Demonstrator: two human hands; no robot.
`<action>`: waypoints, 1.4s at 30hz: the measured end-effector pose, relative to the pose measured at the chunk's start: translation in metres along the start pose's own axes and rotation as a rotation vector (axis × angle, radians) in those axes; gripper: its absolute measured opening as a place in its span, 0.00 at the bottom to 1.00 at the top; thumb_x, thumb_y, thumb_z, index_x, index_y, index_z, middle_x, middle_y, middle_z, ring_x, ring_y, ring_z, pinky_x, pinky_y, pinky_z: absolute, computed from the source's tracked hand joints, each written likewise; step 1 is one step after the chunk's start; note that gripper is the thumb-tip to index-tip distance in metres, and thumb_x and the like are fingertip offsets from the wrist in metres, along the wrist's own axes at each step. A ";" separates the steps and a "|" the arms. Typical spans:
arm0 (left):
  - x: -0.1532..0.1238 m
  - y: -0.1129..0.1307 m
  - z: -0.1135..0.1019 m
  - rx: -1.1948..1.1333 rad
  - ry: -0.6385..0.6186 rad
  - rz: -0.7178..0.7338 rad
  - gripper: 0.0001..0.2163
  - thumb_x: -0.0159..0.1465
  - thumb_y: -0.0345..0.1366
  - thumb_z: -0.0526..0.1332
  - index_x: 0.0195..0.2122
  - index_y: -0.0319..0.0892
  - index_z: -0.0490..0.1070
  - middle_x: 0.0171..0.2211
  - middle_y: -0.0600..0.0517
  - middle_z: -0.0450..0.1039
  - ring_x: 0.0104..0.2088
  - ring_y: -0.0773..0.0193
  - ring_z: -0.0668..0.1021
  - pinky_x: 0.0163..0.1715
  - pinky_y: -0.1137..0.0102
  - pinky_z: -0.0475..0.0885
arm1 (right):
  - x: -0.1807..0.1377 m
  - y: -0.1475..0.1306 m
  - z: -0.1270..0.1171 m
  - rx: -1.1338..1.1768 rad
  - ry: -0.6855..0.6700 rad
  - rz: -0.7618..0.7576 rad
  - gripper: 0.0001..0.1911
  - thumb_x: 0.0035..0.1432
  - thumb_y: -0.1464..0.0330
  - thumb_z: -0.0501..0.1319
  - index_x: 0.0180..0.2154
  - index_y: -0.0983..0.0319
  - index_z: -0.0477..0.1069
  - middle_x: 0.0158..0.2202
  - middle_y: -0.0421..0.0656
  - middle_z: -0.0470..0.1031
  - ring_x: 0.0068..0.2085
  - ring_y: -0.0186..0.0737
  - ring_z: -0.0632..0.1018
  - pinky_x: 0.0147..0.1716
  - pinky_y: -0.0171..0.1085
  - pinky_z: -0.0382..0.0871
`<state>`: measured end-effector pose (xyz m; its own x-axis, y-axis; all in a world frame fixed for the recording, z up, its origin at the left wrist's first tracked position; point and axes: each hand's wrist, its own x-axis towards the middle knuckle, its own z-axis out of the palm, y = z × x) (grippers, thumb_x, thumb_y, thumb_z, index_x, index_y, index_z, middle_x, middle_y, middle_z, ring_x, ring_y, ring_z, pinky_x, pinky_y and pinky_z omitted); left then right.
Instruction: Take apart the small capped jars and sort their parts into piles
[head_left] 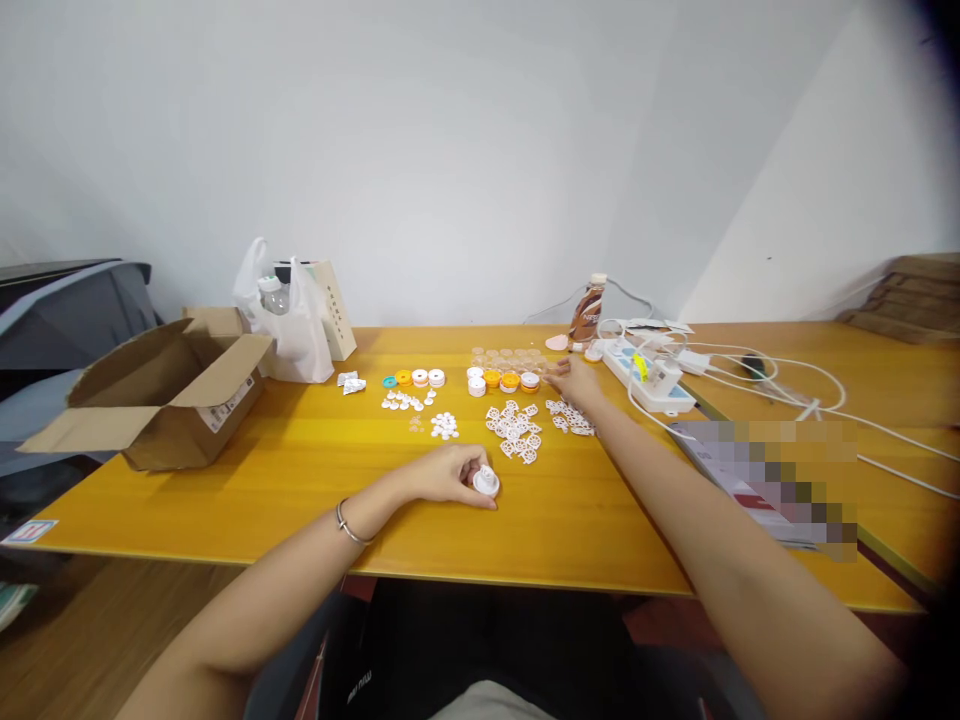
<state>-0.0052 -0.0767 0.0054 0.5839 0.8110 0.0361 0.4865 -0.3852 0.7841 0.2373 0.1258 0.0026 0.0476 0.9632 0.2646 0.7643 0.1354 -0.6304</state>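
Near the front of the table my left hand (pixel 454 474) is closed around a small white round plastic part (pixel 487 481), held between thumb and fingers. A raised centre shows on top of it. Farther back, my right hand (pixel 576 381) reaches out with its fingers stretched toward the right end of the clear plastic discs (pixel 510 356). Close by its fingertips stand white and orange round cases (pixel 510 381). White openwork pieces (pixel 516 428) lie loose in front of them, with a second pile (pixel 568 418) below my right wrist. Whether my right fingertips touch a disc is too small to tell.
Small white caps (pixel 445 426), white knobbed pieces (pixel 405 402) and more round cases (pixel 420 377) lie left of centre. An open cardboard box (pixel 180 400) and a white plastic bag (pixel 300 340) stand at left. Right are a bottle (pixel 587 312), a power strip (pixel 652 385) and cables.
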 end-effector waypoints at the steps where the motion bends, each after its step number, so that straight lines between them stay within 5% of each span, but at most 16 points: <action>1: 0.000 0.000 0.000 -0.001 0.000 0.000 0.18 0.48 0.45 0.67 0.32 0.39 0.63 0.27 0.56 0.67 0.25 0.72 0.66 0.24 0.77 0.60 | 0.002 0.001 0.000 -0.002 0.006 0.027 0.17 0.47 0.66 0.63 0.40 0.63 0.65 0.38 0.47 0.74 0.34 0.38 0.74 0.30 0.33 0.64; 7: 0.000 -0.001 0.000 -0.020 -0.011 0.004 0.19 0.48 0.45 0.66 0.33 0.39 0.62 0.27 0.55 0.67 0.26 0.72 0.66 0.25 0.77 0.61 | 0.011 0.000 -0.004 -0.019 0.040 0.121 0.17 0.44 0.66 0.64 0.38 0.64 0.67 0.36 0.49 0.74 0.35 0.41 0.74 0.31 0.35 0.62; 14: 0.000 -0.003 0.000 -0.046 -0.016 0.016 0.19 0.48 0.45 0.66 0.33 0.39 0.62 0.28 0.55 0.67 0.26 0.72 0.66 0.25 0.77 0.61 | -0.005 -0.020 -0.024 0.030 0.054 0.023 0.12 0.50 0.70 0.59 0.38 0.66 0.64 0.33 0.48 0.71 0.33 0.37 0.71 0.32 0.35 0.61; 18: 0.001 -0.004 0.001 -0.027 -0.007 0.006 0.20 0.47 0.46 0.67 0.33 0.38 0.63 0.27 0.55 0.67 0.26 0.72 0.65 0.25 0.77 0.60 | -0.057 -0.048 -0.036 0.120 -0.069 -0.244 0.11 0.58 0.64 0.52 0.38 0.65 0.62 0.35 0.46 0.70 0.33 0.33 0.69 0.32 0.32 0.62; 23: 0.002 -0.003 0.001 0.033 0.016 0.007 0.21 0.47 0.48 0.67 0.32 0.38 0.63 0.24 0.57 0.64 0.24 0.73 0.63 0.22 0.77 0.58 | -0.148 -0.074 -0.029 0.080 -0.443 -0.714 0.16 0.52 0.55 0.58 0.29 0.62 0.65 0.24 0.39 0.69 0.26 0.32 0.67 0.26 0.31 0.59; 26: 0.002 -0.002 0.002 0.081 0.050 0.028 0.20 0.47 0.47 0.67 0.31 0.38 0.64 0.23 0.58 0.62 0.24 0.73 0.63 0.22 0.77 0.57 | -0.174 -0.075 -0.018 -0.085 -0.447 -0.963 0.14 0.55 0.57 0.55 0.31 0.62 0.66 0.28 0.42 0.72 0.28 0.35 0.69 0.27 0.33 0.58; 30: 0.002 -0.004 0.006 0.050 0.058 0.040 0.17 0.50 0.45 0.65 0.28 0.38 0.62 0.22 0.59 0.59 0.22 0.74 0.62 0.21 0.77 0.56 | -0.175 -0.070 -0.007 -0.173 -0.353 -1.094 0.10 0.60 0.64 0.50 0.33 0.62 0.66 0.28 0.44 0.72 0.29 0.37 0.70 0.31 0.36 0.59; 36: 0.001 -0.005 0.008 -0.041 0.025 0.003 0.19 0.49 0.46 0.66 0.31 0.37 0.63 0.23 0.57 0.63 0.22 0.74 0.62 0.21 0.78 0.57 | -0.166 -0.084 -0.021 0.130 -0.014 -0.790 0.13 0.61 0.63 0.47 0.27 0.61 0.60 0.22 0.41 0.65 0.24 0.35 0.66 0.26 0.34 0.59; 42: 0.001 -0.006 0.008 0.027 0.066 -0.001 0.21 0.46 0.49 0.67 0.31 0.38 0.64 0.24 0.57 0.64 0.23 0.73 0.63 0.21 0.77 0.57 | -0.160 -0.092 -0.014 0.349 -0.222 -0.692 0.10 0.59 0.62 0.51 0.31 0.60 0.61 0.26 0.39 0.68 0.27 0.34 0.69 0.29 0.34 0.62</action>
<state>-0.0021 -0.0768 -0.0043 0.5401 0.8381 0.0768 0.5050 -0.3958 0.7670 0.1688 -0.0439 0.0287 -0.5202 0.6534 0.5500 0.3271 0.7473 -0.5784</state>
